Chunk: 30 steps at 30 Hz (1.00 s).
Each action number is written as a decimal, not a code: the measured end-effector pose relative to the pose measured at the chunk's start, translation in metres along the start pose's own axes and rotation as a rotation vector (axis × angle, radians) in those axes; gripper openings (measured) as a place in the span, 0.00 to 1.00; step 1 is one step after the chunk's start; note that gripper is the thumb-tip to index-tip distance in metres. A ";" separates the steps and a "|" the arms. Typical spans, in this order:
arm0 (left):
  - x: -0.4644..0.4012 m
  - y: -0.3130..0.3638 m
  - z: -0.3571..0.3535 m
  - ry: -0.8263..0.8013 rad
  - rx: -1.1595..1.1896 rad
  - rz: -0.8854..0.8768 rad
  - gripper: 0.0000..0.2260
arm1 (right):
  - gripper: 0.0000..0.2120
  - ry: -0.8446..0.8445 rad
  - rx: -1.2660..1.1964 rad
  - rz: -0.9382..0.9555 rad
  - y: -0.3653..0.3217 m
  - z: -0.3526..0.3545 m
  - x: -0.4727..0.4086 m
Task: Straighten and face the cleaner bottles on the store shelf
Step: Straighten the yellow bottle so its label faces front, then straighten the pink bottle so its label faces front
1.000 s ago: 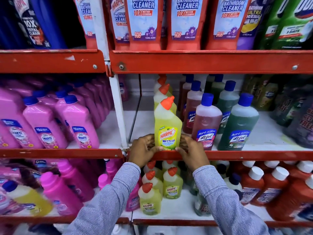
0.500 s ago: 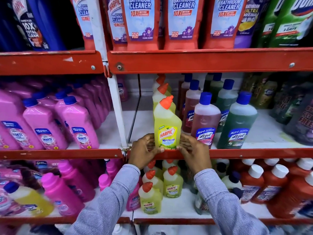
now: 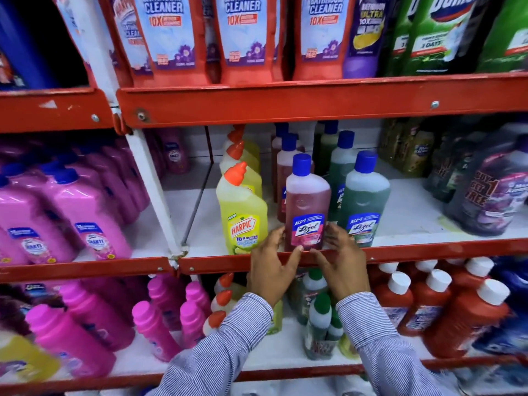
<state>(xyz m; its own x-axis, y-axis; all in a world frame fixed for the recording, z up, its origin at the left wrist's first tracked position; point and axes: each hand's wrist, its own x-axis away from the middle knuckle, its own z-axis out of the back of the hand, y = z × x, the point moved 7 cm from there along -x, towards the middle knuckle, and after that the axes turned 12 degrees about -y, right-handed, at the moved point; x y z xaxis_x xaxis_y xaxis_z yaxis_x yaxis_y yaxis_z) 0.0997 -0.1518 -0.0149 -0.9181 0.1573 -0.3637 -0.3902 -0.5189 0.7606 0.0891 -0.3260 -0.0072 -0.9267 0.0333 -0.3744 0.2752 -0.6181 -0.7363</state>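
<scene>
A pink Lizol bottle (image 3: 308, 201) with a blue cap stands upright at the front edge of the middle shelf (image 3: 428, 251), its label facing me. My left hand (image 3: 270, 267) cups its lower left side and my right hand (image 3: 341, 264) cups its lower right side, fingers around the base. A yellow Harpic bottle (image 3: 243, 212) with an orange cap stands just left of it, label forward, with more Harpic bottles in a row behind. A green Lizol bottle (image 3: 365, 201) stands just right of it, label forward.
Pink Shakti bottles (image 3: 85, 221) fill the left bay beyond a white upright post (image 3: 151, 192). Red bathroom cleaner pouches (image 3: 245, 35) hang above. Dark bottles (image 3: 491, 195) sit at the far right. Red bottles with white caps (image 3: 431, 304) fill the lower shelf.
Both hands left the yellow Harpic bottle and moved right onto the pink Lizol bottle. The view has come closer and shifted right.
</scene>
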 end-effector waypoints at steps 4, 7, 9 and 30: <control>-0.010 -0.007 -0.012 -0.029 -0.070 0.061 0.25 | 0.32 -0.148 0.095 0.012 0.000 0.000 -0.014; -0.014 -0.007 -0.014 -0.026 -0.075 0.048 0.23 | 0.31 -0.185 0.076 -0.008 0.003 0.002 -0.018; -0.014 -0.007 -0.013 -0.003 -0.093 0.055 0.21 | 0.30 -0.203 0.041 -0.005 0.004 0.001 -0.018; -0.005 0.062 -0.064 0.078 -0.068 -0.112 0.14 | 0.13 0.323 -0.124 0.095 0.055 0.106 0.005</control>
<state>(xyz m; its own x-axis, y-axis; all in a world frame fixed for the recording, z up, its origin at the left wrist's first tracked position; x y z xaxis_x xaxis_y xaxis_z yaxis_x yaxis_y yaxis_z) 0.0846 -0.2383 -0.0006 -0.8598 0.1534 -0.4870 -0.4822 -0.5578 0.6755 0.0728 -0.4430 0.0098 -0.7725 0.2387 -0.5884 0.4034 -0.5311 -0.7451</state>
